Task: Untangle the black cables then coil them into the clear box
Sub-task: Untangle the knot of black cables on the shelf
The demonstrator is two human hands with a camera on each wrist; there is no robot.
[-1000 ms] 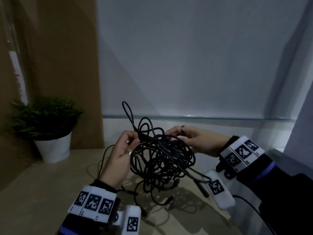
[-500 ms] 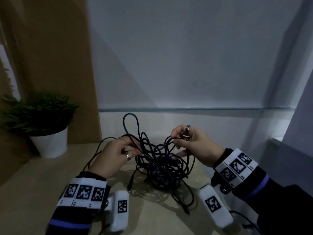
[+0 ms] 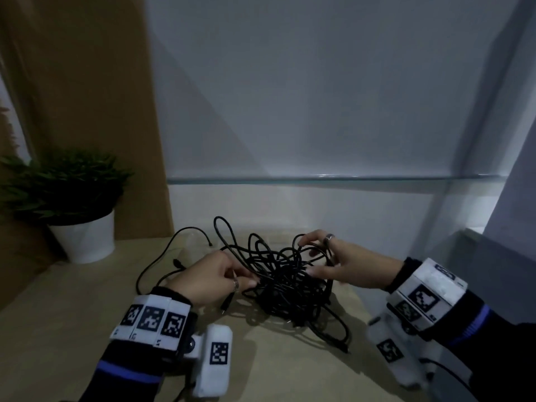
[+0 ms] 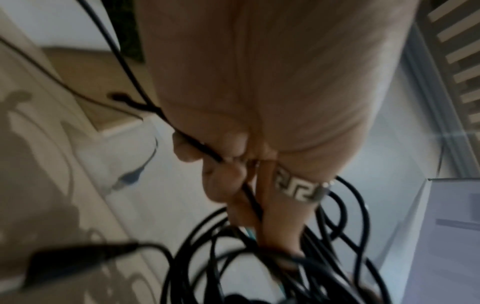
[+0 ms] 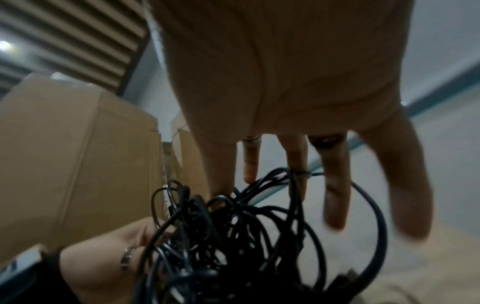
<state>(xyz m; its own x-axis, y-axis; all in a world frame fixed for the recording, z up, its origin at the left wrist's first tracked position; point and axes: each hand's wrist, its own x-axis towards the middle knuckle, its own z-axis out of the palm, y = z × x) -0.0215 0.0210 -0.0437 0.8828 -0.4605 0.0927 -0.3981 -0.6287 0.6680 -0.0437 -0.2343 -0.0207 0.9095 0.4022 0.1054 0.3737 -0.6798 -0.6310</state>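
A knot of black cables point(image 3: 290, 285) lies bunched on the beige table point(image 3: 72, 314), between my hands. My left hand point(image 3: 240, 278) is at its left side and pinches a couple of strands between thumb and fingers, seen close in the left wrist view point(image 4: 233, 174). My right hand point(image 3: 310, 256) is at the upper right of the knot, its fingers point(image 5: 335, 195) spread and straight, poking through the loops point(image 5: 221, 236). Loose ends point(image 3: 177, 262) trail off to the left. A faint clear box point(image 3: 194, 242) seems to stand behind my left hand.
A potted plant in a white pot point(image 3: 84, 242) stands at the back left, in front of a tall cardboard sheet point(image 3: 87, 82). A glass ledge point(image 3: 319, 178) runs along the wall behind. A grey box point(image 3: 478, 256) sits at the right edge.
Both hands have come down with the knot, from held up in the air to resting on the table. My right hand's fingers have spread out from their pinch.
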